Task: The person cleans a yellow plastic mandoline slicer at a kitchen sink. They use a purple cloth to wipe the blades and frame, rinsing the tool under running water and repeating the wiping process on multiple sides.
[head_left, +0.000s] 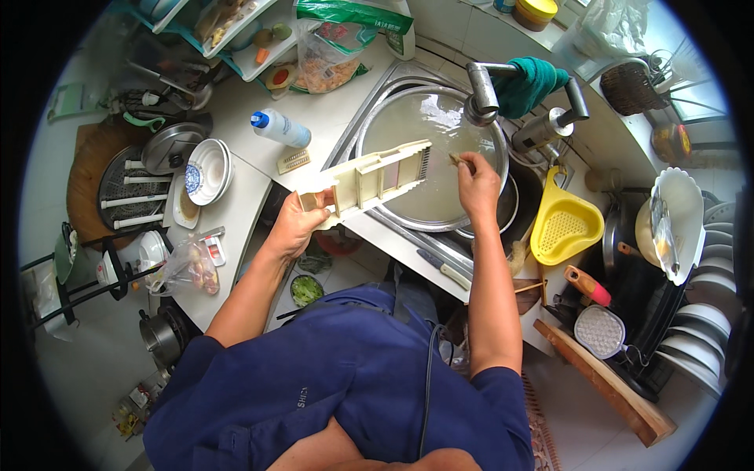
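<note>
My left hand (300, 221) grips one end of a cream plastic grater or slicer frame (368, 182), which tilts over the near left rim of a large round metal basin (377, 123). A row of dark teeth shows at the frame's far end. The basin holds cloudy water and sits on the steel sink. Over its right part, my right hand (478, 185) pinches a small brownish piece (456, 159) between thumb and fingers; what it is, I cannot tell. A small cream toothed plastic insert (294, 161) lies on the counter beside a spray-type bottle with a blue cap (281, 128).
A metal faucet (483, 94) with a green cloth (524, 85) overhangs the basin. A knife (445, 269) lies on the sink's front edge. To the right is a yellow strainer basket (565, 221). White bowls (209, 172) and a plastic bag (185, 265) stand on the left counter.
</note>
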Motion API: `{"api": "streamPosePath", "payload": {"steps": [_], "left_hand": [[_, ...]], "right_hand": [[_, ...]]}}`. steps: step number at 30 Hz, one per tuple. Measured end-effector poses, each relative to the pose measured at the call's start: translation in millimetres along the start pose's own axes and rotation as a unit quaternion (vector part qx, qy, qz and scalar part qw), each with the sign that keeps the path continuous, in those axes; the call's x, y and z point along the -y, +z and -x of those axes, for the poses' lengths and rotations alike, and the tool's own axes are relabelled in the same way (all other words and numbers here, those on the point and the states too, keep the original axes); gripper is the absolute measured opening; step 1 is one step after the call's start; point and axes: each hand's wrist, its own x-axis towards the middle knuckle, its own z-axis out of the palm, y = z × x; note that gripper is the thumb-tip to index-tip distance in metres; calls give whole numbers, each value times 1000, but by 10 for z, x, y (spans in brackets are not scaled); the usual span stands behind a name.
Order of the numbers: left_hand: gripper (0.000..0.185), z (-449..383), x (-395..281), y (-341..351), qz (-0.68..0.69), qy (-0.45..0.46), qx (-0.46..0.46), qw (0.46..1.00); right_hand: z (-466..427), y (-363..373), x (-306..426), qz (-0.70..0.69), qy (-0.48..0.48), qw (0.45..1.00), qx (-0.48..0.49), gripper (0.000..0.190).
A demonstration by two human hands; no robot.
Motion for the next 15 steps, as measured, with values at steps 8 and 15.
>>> {"api": "streamPosePath", "payload": {"steps": [8, 15], "left_hand": [[21, -373, -40, 26, 36, -91, -41, 994], [18, -830, 32, 153, -37, -114, -68, 990]], "right_hand": [[239, 51, -357, 14, 84, 996, 21, 21], [279, 227, -459, 13, 84, 996, 4, 17]]}}
